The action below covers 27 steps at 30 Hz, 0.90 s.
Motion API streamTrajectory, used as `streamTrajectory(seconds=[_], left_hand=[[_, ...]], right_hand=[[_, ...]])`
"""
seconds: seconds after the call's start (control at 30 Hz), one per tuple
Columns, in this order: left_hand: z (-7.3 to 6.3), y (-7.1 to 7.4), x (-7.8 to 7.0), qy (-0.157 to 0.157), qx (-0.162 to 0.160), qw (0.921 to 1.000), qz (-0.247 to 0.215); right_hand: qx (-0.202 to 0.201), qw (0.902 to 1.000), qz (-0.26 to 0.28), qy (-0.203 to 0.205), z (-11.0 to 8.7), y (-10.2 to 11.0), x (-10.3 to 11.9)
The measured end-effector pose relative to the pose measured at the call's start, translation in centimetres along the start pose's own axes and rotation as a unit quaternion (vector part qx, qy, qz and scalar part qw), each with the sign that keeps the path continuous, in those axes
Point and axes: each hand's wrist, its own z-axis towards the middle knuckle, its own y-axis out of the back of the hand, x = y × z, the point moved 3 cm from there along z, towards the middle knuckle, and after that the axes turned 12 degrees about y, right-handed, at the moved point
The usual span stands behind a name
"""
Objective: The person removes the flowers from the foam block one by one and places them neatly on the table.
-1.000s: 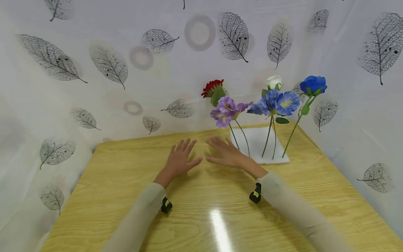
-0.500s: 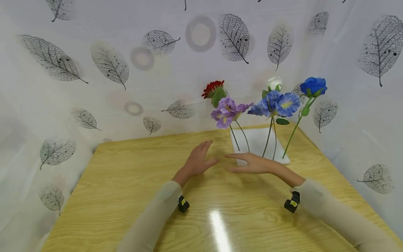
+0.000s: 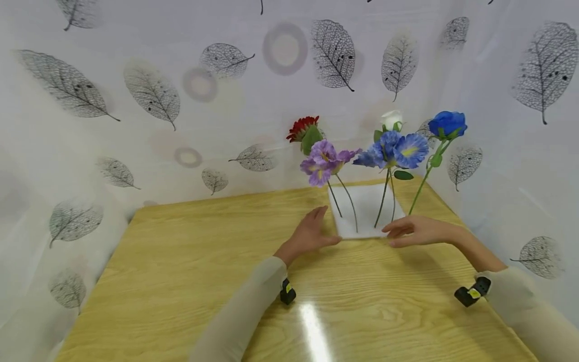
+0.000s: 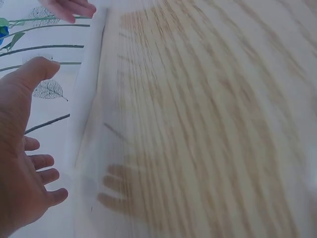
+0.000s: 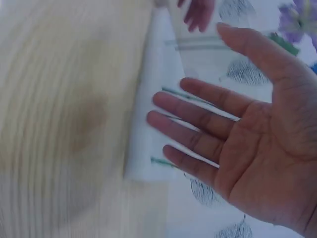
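Pale backdrop fabric [image 3: 244, 108] with skeleton-leaf prints wraps the back and sides of a yellowish wood-grain tabletop [image 3: 181, 261], which has a bright streak of glare near its front edge. What both hands are around is a white foam slab [image 3: 367, 198]: plain, thin, smooth-looking, lying flat by the back edge toward the back right corner. It's close to square from here, so I can't really call a long axis, but its front side runs roughly along the tabletop's back edge. Thin stems stand up out of it with fake-looking blooms on top: red flower [image 3: 302, 128] leaning left, purple iris [image 3: 322, 161], blue iris [image 3: 390, 150], white rose [image 3: 391, 119] behind that, and a blue rose [image 3: 448, 124] on a green stem slanting right. Left hand [image 3: 309, 232] is just beside the slab's left side, fingers extended and thumb out, holding nothing. Right hand [image 3: 420, 230] is at the front right corner, palm facing inward, also holding nothing; can't tell if it's touching. From the head view it blocks that corner plus the blue rose's stem bottom. Both sleeves are beige, with small black wrist cameras [image 3: 287, 291].
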Motion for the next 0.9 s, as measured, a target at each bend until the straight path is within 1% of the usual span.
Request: streamTrajectory(seconds=[0.17, 0.27, 0.33, 0.4, 0.5, 0.63, 0.73, 0.9], left_hand=[[0.7, -0.6, -0.6, 0.006, 0.009, 0.9998, -0.013], [1.3, -1.0, -0.7, 0.003, 0.009, 1.0000, -0.003], [1.6, -1.3, -0.7, 0.000, 0.007, 0.9999, 0.007], [2.1, -1.7, -0.7, -0.001, 0.006, 0.9998, 0.018], [2.5, -2.0, -0.7, 0.000, 0.009, 0.9997, 0.021], [3.2, -2.5, -0.7, 0.002, 0.012, 0.9997, 0.019], [3.8, -2.8, -0.6, -0.003, 0.004, 0.9996, 0.026], [3.9, -2.5, -0.5, -0.014, -0.017, 0.9995, 0.021]], right_hand=[[-0.026, 0.9974, -0.026, -0.062, -2.4, 1.9, -1.6], [-0.053, 0.9937, -0.038, -0.091, -3.2, 2.8, -3.0], [-0.072, 0.9907, -0.058, -0.100, -3.4, 3.1, -4.4], [-0.089, 0.9875, -0.081, -0.102, -3.5, 3.1, -5.7], [-0.106, 0.9846, -0.109, -0.087, -2.9, 2.9, -7.2], [-0.112, 0.9854, -0.108, -0.069, -1.8, 2.3, -7.9], [-0.117, 0.9860, -0.096, -0.070, -1.2, 2.0, -8.2], [-0.137, 0.9854, -0.081, -0.060, -0.4, 1.7, -8.0]])
